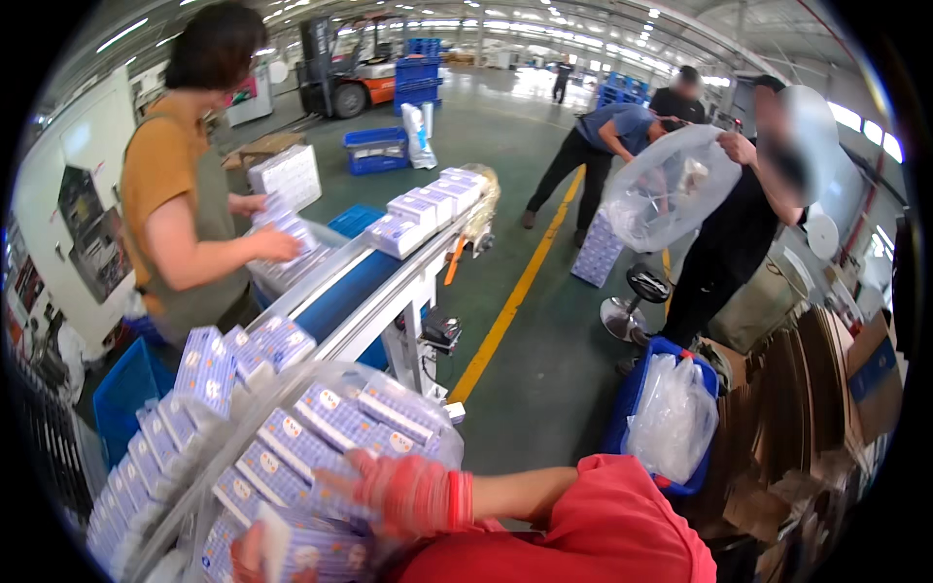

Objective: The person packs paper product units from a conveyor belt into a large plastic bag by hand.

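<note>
A clear plastic bag (428, 408) packed with several purple-and-white boxes (335, 418) lies in front of me at the lower left. My right hand (408, 494), in a red-orange glove, reaches in from the right and rests flat on the boxes through the bag, fingers stretched out. My left hand (245, 556) shows only partly at the bottom edge, gripping one purple-and-white box (292, 549) beside the bag. Motion blurs both hands.
More boxes line a slanted rack (155, 457) and ride a blue conveyor belt (355, 287). A person in a yellow shirt (165, 185) stacks boxes at left. At right, a person in black (729, 233) holds up a clear bag. Blue crate (632, 398), flat cardboard (807, 389), yellow floor line (510, 301).
</note>
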Demonstrator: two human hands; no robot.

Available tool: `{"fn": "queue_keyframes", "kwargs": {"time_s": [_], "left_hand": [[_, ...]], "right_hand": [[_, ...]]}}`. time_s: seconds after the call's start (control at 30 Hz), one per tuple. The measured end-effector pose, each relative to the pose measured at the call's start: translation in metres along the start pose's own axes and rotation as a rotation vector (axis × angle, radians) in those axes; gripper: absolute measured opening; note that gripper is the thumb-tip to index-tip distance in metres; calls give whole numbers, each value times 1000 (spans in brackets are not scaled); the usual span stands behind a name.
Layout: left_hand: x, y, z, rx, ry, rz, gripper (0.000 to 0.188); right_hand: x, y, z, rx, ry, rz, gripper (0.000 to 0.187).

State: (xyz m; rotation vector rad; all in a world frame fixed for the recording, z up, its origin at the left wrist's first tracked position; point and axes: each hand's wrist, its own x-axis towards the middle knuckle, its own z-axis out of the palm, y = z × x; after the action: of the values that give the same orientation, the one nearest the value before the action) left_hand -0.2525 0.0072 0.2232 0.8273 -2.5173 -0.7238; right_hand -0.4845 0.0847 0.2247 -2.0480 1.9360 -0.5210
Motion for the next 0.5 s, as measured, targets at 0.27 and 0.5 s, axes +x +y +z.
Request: {"fn": "queue_keyframes", "kwargs": {"time_s": [0.27, 0.5], "left_hand": [[-38, -49, -97, -499, 589, -460, 51], [-30, -79, -86, 590, 411, -579, 50]], "right_hand": [[36, 43, 0, 1974, -87, -27, 55], [133, -34, 103, 2269, -408, 297, 40]]}}
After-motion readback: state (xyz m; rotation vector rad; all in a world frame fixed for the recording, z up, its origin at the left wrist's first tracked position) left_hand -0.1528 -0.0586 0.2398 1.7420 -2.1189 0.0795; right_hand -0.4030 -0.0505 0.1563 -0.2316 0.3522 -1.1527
